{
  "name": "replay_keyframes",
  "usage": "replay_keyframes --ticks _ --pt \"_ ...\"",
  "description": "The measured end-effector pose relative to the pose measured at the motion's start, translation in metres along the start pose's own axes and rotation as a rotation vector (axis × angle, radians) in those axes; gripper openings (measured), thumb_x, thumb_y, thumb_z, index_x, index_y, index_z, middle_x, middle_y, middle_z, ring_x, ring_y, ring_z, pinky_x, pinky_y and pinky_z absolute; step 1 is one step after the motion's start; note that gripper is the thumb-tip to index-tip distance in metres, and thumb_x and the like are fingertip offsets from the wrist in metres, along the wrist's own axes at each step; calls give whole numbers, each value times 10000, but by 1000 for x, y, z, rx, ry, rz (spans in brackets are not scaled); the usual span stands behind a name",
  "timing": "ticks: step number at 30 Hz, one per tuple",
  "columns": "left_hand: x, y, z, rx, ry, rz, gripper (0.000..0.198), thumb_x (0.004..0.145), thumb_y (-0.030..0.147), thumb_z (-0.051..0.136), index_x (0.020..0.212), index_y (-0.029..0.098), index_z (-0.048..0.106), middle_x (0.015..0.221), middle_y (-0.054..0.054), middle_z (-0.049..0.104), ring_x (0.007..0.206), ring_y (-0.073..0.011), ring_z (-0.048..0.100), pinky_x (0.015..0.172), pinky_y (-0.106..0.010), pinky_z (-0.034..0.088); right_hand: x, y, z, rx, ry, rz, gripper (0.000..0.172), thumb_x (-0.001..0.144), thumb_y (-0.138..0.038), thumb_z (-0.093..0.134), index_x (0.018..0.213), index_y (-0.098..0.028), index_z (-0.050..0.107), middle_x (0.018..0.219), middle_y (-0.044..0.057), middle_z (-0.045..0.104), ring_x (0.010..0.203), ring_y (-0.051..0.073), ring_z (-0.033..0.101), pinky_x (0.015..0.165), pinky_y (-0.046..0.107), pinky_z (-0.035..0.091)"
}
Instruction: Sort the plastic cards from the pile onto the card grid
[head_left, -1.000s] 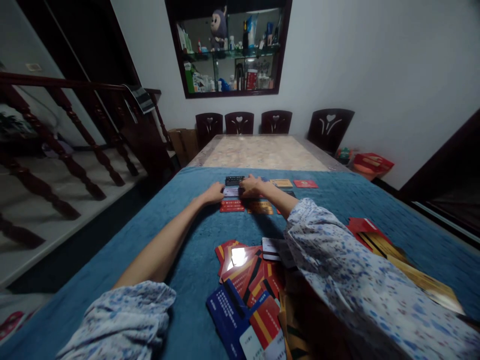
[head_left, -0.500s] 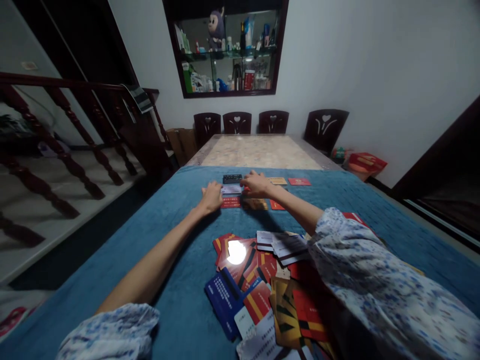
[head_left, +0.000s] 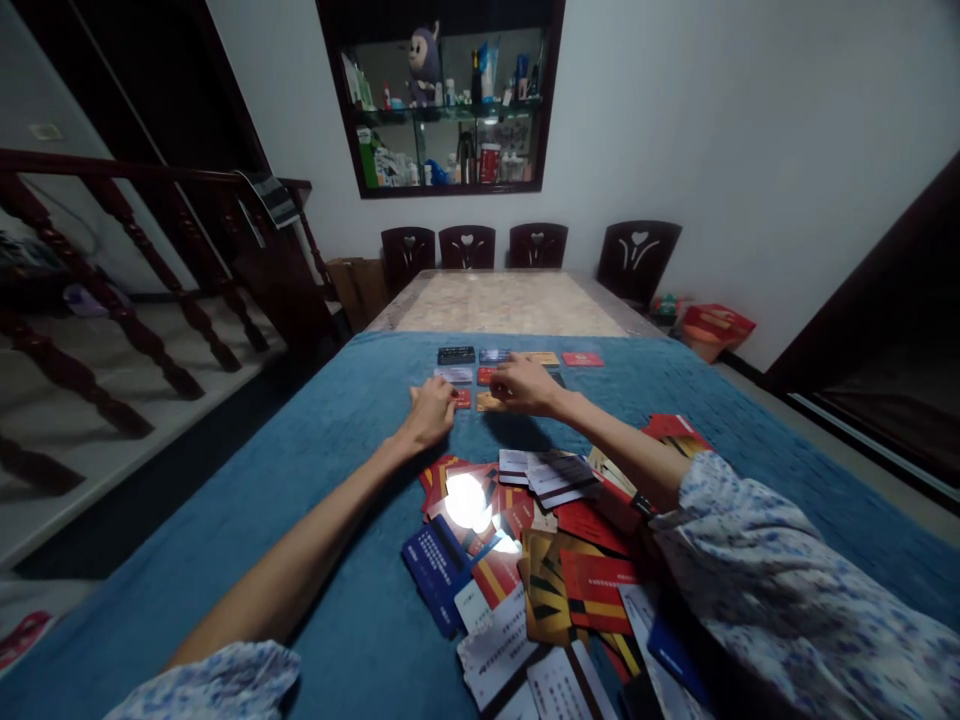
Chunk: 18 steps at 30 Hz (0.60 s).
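Cards lie in short rows on the blue cloth. My left hand [head_left: 431,409] has its fingers bent and loosely apart, the tips at the left part of a red card [head_left: 463,400] in the nearest row. My right hand [head_left: 523,384] arches over the middle cards, fingers bent down and apart, close to a gold card [head_left: 490,403] and a red card [head_left: 485,376]. It partly covers several cards. Left of it are a pale card [head_left: 454,375] and a black card [head_left: 456,355]; farther right lies a pink-red card [head_left: 583,359].
A loose heap of overlapping cards, with a dark blue card [head_left: 435,575] and a gold card [head_left: 550,590], lies between my forearms. The blue cloth [head_left: 322,480] covers the near table. Beyond are the bare tabletop [head_left: 510,302] and several dark chairs [head_left: 538,245].
My left hand has moved nearer, from the pale card to the red card below it. My right hand has shifted nearer, toward the gold card. The view has turned slightly.
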<state>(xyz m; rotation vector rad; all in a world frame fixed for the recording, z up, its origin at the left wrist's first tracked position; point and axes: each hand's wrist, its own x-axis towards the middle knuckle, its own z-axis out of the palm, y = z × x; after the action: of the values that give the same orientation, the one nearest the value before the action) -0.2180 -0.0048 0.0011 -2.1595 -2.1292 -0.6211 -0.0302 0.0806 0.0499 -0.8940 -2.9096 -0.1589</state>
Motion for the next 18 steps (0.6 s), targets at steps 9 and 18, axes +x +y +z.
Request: replay_keyframes --ticks 9,18 --pt "-18 32 -1 -6 -12 73 129 907 137 459 911 157 586 1072 -113 605 1068 -258 536 922 -430 355 -41 2 1 50 18 9 181 861 -179 539 910 -200 712 1022 89 714 1004 257 510 749 327 299" --pt "-32 65 3 -89 -1 168 131 882 94 472 890 153 589 1047 -102 609 1048 -252 537 871 -422 355 -87 16 17 63 174 -21 115 875 -189 581 844 -203 691 887 77 697 910 226 484 697 310 258"
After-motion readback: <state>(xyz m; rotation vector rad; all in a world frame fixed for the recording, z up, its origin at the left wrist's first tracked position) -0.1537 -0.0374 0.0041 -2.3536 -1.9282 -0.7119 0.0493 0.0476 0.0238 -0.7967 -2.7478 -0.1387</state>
